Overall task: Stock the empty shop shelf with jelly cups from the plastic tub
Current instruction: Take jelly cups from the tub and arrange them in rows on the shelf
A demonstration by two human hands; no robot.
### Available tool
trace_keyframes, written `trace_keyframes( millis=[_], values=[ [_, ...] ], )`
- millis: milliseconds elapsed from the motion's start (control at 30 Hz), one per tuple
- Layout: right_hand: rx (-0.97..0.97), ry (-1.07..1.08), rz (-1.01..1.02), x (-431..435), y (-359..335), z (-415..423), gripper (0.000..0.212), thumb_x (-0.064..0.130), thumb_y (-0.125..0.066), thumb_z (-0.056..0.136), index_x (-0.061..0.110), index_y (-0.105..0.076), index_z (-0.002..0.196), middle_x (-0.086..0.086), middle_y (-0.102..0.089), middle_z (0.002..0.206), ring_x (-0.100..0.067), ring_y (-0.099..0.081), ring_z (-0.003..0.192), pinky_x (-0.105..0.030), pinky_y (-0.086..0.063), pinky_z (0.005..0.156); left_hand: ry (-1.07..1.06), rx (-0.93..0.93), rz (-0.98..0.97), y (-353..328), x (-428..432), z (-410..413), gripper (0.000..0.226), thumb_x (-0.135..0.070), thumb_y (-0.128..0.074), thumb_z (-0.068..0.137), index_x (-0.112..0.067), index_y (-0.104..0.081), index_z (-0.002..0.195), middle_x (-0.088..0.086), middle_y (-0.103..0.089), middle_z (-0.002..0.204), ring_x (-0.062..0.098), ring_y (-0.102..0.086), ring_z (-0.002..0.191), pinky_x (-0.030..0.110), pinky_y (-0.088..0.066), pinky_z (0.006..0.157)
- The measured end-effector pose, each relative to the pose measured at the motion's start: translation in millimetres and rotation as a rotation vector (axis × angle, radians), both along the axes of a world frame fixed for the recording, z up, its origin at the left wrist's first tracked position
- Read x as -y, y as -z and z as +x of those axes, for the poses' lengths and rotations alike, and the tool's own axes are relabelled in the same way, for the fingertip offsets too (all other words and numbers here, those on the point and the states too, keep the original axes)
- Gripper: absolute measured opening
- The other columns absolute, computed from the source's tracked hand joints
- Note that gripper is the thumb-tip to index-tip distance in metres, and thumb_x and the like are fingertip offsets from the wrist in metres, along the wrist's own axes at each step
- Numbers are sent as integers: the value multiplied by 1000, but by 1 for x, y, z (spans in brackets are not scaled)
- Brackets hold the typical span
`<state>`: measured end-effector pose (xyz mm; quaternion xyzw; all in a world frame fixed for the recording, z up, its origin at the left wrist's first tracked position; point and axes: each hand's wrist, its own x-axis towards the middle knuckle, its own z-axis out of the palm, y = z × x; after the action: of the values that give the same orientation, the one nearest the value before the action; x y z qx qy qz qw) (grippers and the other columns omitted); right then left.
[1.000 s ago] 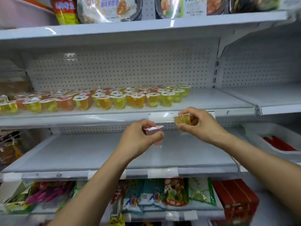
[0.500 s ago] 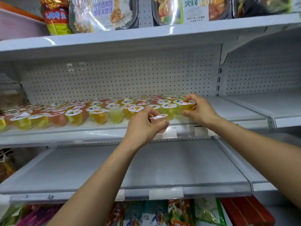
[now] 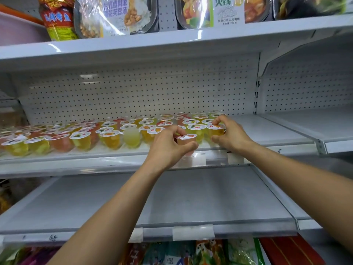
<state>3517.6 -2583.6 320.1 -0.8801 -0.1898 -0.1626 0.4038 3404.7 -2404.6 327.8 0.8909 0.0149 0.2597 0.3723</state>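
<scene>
Reaching up to the middle shelf (image 3: 267,131), both bare hands hold one jelly cup each. The left hand (image 3: 168,148) has its grip clamped on a pink jelly cup (image 3: 188,143), thumb on one side and fingers on the other. This cup hangs just in front of the shelf's front edge, at about 12 o'clock in the view. I cannot tell if it touches the shelf.

The right hand (image 3: 232,133) has its grip clamped on an orange jelly cup (image 3: 216,131) at about 1 o'clock. That cup sits at the right end of the front row, just beside a yellow-green cup. Its foot is hidden by the thumb, so I cannot tell if it is resting on the shelf.

Many more jelly cups (image 3: 107,134) stand in rows on the same shelf, from 9 o'clock across to the hands. They are yellow, orange, pink and green, with white lids on top. The right part of this shelf is bare.

Below the hands, at 6 o'clock, is a lower shelf (image 3: 172,203) with a grey top. Above, at 12 o'clock, food boxes (image 3: 114,16) stand on the top shelf (image 3: 172,41). Bright snack bags (image 3: 210,253) show at the very bottom.
</scene>
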Motion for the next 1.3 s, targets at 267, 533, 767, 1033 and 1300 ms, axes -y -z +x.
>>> trace_keyframes(
  millis=[267, 533, 767, 1033, 1300],
  values=[
    [142, 27, -187, 13, -7, -16, 41, 26, -64, 85, 27, -52, 124, -8, -49, 132, -25, -41, 121, -34, -39, 95, 4, 5, -11, 0, 15, -5, 46, -40, -86, 68, -25, -65, 105, -8, -67, 91, 13, -66, 81, 35, -54, 82],
    [-45, -463, 116, 19, -21, -68, 20, 30, -65, 91, 24, -68, 109, -4, -71, 95, -8, -65, 81, -22, -50, 75, -38, 76, -21, -5, 39, -13, 57, -46, -86, 58, -21, -53, 97, -5, -68, 75, 15, -65, 75, 35, -50, 72],
    [-147, -494, 163, 30, -37, -61, 22, 22, -75, 83, 20, -71, 105, -10, -71, 94, -10, -63, 79, -27, -53, 72, 39, 130, 44, -23, 52, -2, 69, -45, -90, 49, -22, -52, 103, -11, -64, 77, 11, -63, 75, 36, -52, 72],
    [62, -204, 326, 41, -64, -9, 13, 22, -75, 83, 20, -70, 95, -12, -68, 89, -14, -58, 75, -28, -50, 66, 85, 159, 303, -48, 27, 52, 43, -37, -79, 78, -26, -63, 116, -6, -67, 106, 12, -61, 93, 34, -50, 90],
    [-37, -12, 179, 44, -49, 53, 14, 18, -74, 83, 21, -70, 96, -6, -68, 93, -11, -61, 74, -22, -46, 67, -43, 31, 773, -40, 8, 77, 41, -61, -70, 74, -39, -68, 109, -13, -66, 118, 16, -47, 117, 38, -26, 97]
  ],
)
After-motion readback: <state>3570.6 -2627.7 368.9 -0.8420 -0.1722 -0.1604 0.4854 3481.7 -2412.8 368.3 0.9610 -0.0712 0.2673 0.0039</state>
